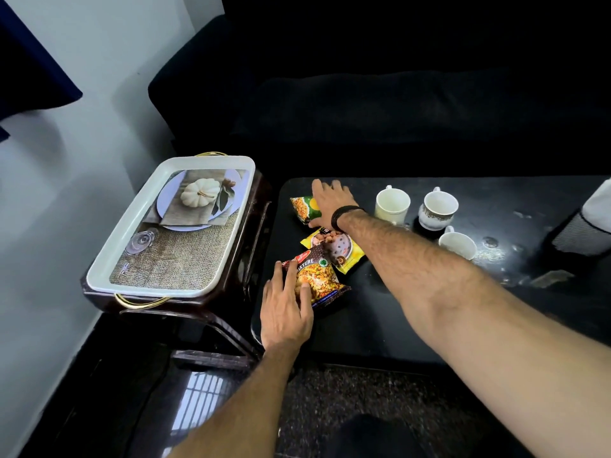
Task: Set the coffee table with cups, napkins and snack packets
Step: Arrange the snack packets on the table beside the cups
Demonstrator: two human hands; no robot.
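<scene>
Three snack packets lie in a row at the left end of the black coffee table (396,325). My right hand (330,201) rests flat on the far green packet (302,208), fingers spread. A yellow packet (340,251) lies untouched in the middle. My left hand (287,305) lies on the near brown mixture packet (319,279), with the fingers over its left edge. Three white cups stand to the right: a plain one (392,204), a patterned one (438,209) and a nearer one (458,245). A black mesh holder (578,233) with white napkins (598,203) stands at the far right.
A white tray (132,246) with gold handles and a pumpkin picture sits empty on a dark stool (238,259) left of the table. A black sofa (396,110) runs behind the table. A white wall is on the left.
</scene>
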